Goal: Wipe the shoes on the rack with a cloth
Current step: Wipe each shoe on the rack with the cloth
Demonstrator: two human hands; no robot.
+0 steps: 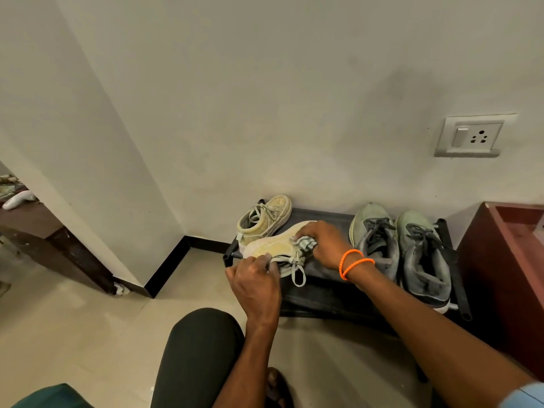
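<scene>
Over the black rack [323, 293] I see the left hand [256, 287] gripping a tipped cream shoe [276, 245] while the right hand [321, 245] clutches what looks like a striped cloth [306, 244] against its sole.

Rack [323, 293] front bare — grey pair [403, 254] blocks right.
</scene>
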